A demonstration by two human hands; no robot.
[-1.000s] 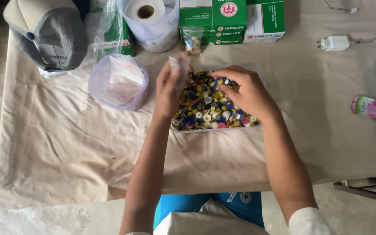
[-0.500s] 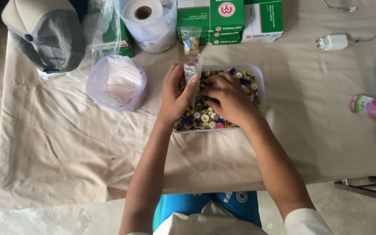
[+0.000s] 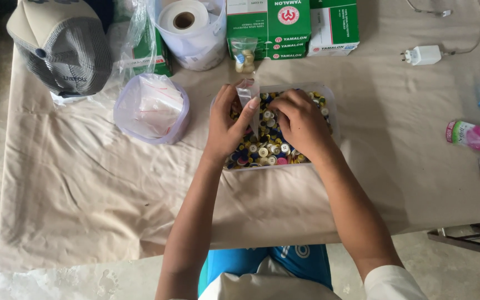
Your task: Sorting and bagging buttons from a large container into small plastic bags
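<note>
Your left hand is pinching a small clear plastic bag between thumb and fingers, right over the clear tub of buttons mid-table. Your right hand is curled down into the buttons, fingers bent; can't tell if it's actually got one. Far side is crowded: green boxes and a tape roll sit just past the tub. A round tub of bags sits close on the left. There's bare cloth near you, and to the right before the pink packet.
</note>
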